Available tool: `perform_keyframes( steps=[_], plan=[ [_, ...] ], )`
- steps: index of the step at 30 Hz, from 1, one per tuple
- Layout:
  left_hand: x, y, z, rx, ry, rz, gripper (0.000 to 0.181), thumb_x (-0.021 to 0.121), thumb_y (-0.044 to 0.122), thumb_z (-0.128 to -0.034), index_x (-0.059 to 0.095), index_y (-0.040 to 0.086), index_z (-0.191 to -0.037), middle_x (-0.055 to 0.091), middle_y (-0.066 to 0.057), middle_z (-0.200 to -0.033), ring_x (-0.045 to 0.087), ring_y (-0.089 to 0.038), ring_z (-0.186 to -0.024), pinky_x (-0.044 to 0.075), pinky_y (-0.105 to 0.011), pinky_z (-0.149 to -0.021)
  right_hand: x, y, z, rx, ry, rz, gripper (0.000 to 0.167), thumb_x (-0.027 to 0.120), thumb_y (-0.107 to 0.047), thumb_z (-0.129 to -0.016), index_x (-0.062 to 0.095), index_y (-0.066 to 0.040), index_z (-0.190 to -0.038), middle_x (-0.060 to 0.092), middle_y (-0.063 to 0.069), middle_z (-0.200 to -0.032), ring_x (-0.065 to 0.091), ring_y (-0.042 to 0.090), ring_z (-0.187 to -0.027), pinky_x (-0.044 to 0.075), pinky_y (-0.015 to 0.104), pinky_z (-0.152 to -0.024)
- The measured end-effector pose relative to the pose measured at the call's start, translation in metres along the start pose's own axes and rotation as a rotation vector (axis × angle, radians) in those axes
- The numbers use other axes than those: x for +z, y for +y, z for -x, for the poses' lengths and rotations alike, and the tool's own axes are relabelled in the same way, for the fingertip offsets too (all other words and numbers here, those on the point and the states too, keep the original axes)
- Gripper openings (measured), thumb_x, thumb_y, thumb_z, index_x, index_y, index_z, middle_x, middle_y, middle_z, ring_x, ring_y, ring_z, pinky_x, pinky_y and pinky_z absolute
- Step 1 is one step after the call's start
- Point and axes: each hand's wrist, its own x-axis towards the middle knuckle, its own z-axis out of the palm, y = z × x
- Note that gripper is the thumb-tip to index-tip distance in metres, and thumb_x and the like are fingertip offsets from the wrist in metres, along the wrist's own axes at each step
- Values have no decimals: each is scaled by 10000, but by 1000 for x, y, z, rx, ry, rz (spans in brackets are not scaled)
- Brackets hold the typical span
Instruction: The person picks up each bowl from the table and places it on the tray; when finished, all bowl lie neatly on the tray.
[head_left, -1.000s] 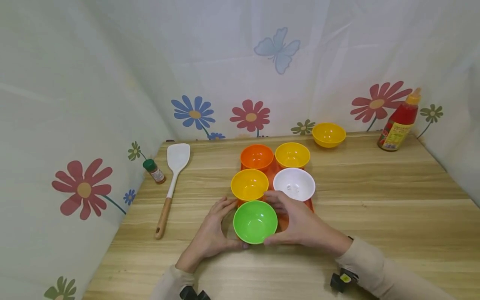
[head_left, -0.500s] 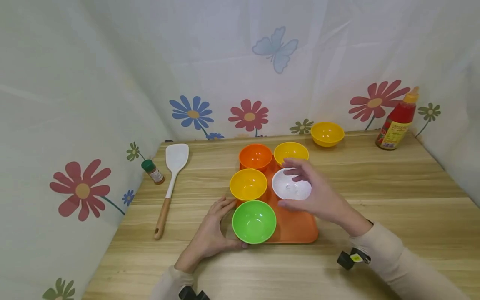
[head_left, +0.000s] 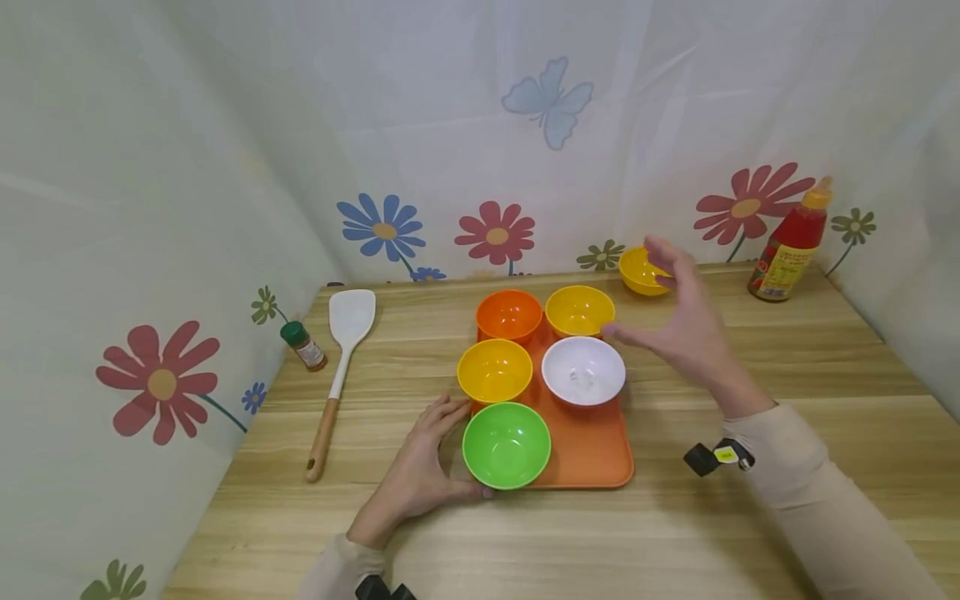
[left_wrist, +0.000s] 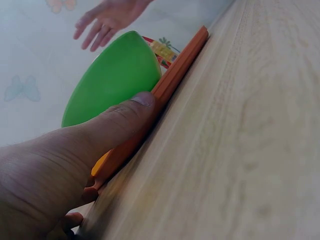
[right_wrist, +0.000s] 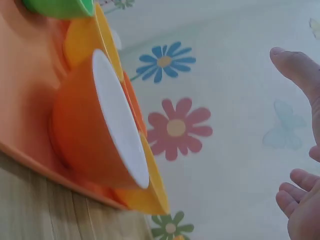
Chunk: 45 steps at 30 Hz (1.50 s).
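My left hand [head_left: 420,471] is at the near left corner of an orange tray [head_left: 592,462], holding it. In the left wrist view the thumb [left_wrist: 125,117] lies along the tray's edge beside a green bowl [left_wrist: 112,82]. The tray bears the green bowl, a yellow bowl [head_left: 495,372] behind it, an orange bowl [head_left: 508,315], a second yellow bowl [head_left: 580,310] and a bowl [head_left: 583,372] white inside, orange outside. My right hand [head_left: 693,329] is in the air right of the tray, fingers and thumb spread apart. It partly hides a separate yellow bowl [head_left: 637,271] at the back.
A white spatula [head_left: 352,321] with a wooden handle lies at the left, near a small green-capped spice jar [head_left: 303,346]. A red sauce bottle [head_left: 787,250] stands at the back right. A flowered curtain [head_left: 420,125] borders the wooden table [head_left: 772,367].
My right hand has left the green bowl and moved up and right, past the white bowl, towards the separate yellow bowl. My left hand has stayed at the tray's corner.
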Motion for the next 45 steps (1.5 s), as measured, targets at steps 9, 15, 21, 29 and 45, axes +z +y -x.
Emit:
perform_keyframes(
  steps=[9,15,21,29,45],
  plan=[
    [0,0,1,-4,6,0,1274,1081,600,-592,524,214,-1671,464,27,-1734,226,-342,-1703,244,-681,-1332,-17,35,-21,144,92,36,1199,971,-343,-890,183,-283,-1791,232,14,-1847,256,319,-1682,257,593,-1365],
    [1,0,1,4,5,-4,1273,1076,616,-596,524,215,-1670,470,50,-1726,229,-337,-1703,250,-675,-1333,-25,60,-32,209,126,69,1219,947,-414,-908,127,-293,-1802,184,44,-1862,206,335,-1706,216,599,-1378],
    [3,0,-1,3,-2,-4,1279,1077,615,-591,524,206,-1670,466,27,-1732,228,-339,-1703,248,-680,-1331,-31,82,-37,272,160,59,1228,926,-485,-913,112,-266,-1805,166,71,-1863,195,341,-1703,204,575,-1386],
    [3,-1,0,2,1,-3,1288,1073,633,-580,527,210,-1667,450,10,-1744,227,-338,-1703,250,-688,-1326,-32,106,-45,338,172,54,1240,896,-566,-914,90,-256,-1805,155,78,-1867,169,350,-1715,214,613,-1374],
    [0,0,-1,-3,1,-8,1278,1081,605,-585,530,207,-1667,451,-10,-1749,216,-341,-1707,233,-693,-1329,-22,148,-52,437,166,20,1289,868,-601,-928,16,-191,-1803,42,126,-1880,128,403,-1720,185,640,-1369]
  ],
)
